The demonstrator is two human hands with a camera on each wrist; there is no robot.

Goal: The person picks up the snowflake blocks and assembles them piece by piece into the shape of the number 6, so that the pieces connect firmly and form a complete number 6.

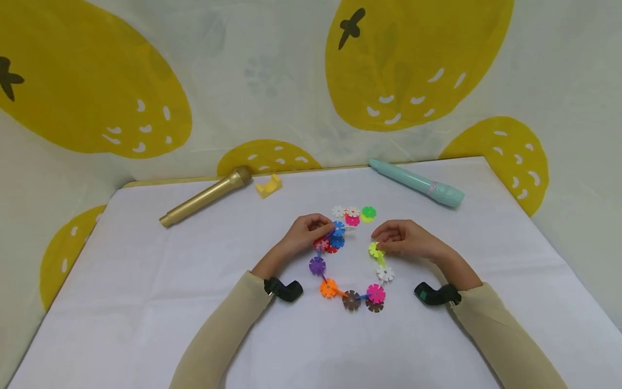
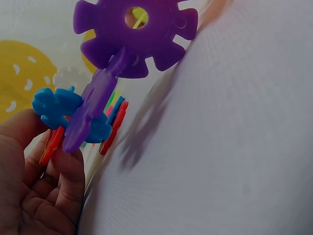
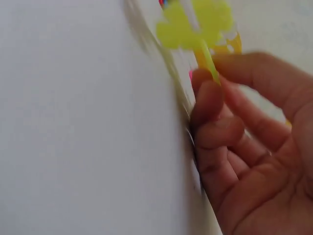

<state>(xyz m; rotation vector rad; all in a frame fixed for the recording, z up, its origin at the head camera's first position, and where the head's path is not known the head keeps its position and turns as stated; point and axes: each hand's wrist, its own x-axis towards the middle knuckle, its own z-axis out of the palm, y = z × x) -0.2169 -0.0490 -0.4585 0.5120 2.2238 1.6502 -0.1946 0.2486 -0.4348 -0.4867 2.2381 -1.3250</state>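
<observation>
A curved chain of notched plastic snowflake discs hangs between the two hands. Its purple disc [image 1: 317, 266], orange disc [image 1: 328, 288] and pink disc [image 1: 376, 294] lie along the left and lower stretch. At the upper left end, my left hand [image 1: 308, 231] pinches the chain beside blue discs [image 1: 337, 229]; close up, a blue disc [image 2: 56, 105] sits at its fingertips, joined to a purple disc [image 2: 98, 98]. On the other end, my right hand [image 1: 407, 237] pinches a yellow-green disc [image 1: 375, 249] between thumb and finger, with a white disc [image 1: 385, 273] below it.
Loose discs, among them a green disc [image 1: 369, 211] and a white disc [image 1: 338, 211], lie just beyond the hands. Farther back are a gold toy microphone [image 1: 206, 197], a yellow bracket-shaped piece [image 1: 269, 186] and a mint toy microphone [image 1: 418, 182]. A white cloth [image 1: 146, 302] covers the table.
</observation>
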